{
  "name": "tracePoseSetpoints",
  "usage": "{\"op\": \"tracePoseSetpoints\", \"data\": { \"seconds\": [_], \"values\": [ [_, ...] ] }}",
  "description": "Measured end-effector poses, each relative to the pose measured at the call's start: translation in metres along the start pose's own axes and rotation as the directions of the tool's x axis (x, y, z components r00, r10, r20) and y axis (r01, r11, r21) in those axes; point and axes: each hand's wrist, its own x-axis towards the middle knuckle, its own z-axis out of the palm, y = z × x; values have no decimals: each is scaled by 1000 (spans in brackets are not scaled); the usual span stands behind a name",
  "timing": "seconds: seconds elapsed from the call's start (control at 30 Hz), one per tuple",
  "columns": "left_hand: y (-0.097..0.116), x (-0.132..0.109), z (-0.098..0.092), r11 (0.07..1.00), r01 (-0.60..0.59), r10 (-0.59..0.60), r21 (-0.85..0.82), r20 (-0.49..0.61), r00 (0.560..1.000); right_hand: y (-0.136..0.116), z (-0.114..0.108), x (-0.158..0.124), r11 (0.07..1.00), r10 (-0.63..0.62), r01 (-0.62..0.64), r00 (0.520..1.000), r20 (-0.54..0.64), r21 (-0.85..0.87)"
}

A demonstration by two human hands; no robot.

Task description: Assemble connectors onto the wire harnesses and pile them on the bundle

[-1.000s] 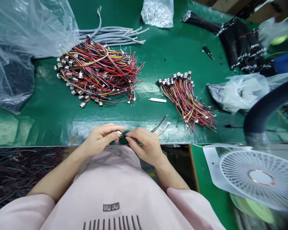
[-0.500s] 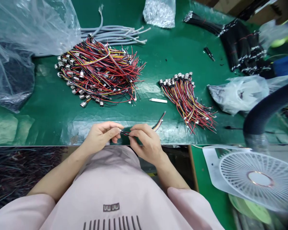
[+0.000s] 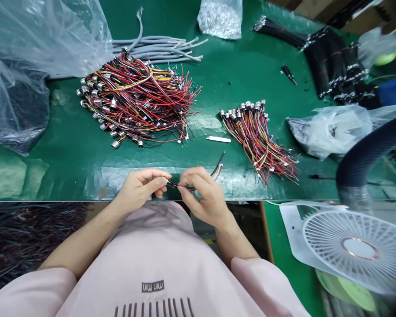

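Note:
Both hands work at the near edge of the green table [image 3: 69, 158]. My left hand [image 3: 141, 188] pinches the metal connector end of a short wire harness [image 3: 218, 166]. Just to its right, my right hand [image 3: 203, 193] grips the same harness's red, black and yellow wires. The harness's free end sticks up to the right past my right fingers. A big loose heap of the same harnesses [image 3: 137, 99] lies beyond my left hand. A smaller tidy bundle [image 3: 257, 132] lies beyond my right hand.
A small white stick [image 3: 218, 139] lies between the two piles. Grey cables [image 3: 158, 46] and clear plastic bags [image 3: 36, 39] sit at the back left, black cable bundles [image 3: 333, 61] at the back right. A white fan [image 3: 353, 246] and a black hose [image 3: 366, 149] stand at the right.
My right hand has slid slightly left along the wires, and the harness's free end has lifted off the table and swung upward. My left hand stays in place.

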Motion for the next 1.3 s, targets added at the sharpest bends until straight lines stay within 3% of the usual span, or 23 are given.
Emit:
{"op": "tracePoseSetpoints", "data": {
  "seconds": [0.17,0.53,0.77,1.03,1.3],
  "values": [
    [1,0,0,1000,-3,3,0,3,1000,2,-2,-4,1000,30,-30,999,37,5],
    [0,-1,0,1000,-4,3,23,10,1000,-2,4,1,974,127,-129,992,21,185],
    [1,-1,0,999,-16,15,39,24,1000,-2,13,3,990,100,-96,995,-29,104],
    [5,0,1,998,5,-5,57,15,1000,1,1,5,990,53,-59,997,46,128],
    [4,-1,0,999,13,-13,49,9,1000,-1,9,6,989,61,-58,998,-15,133]
  ]
}}
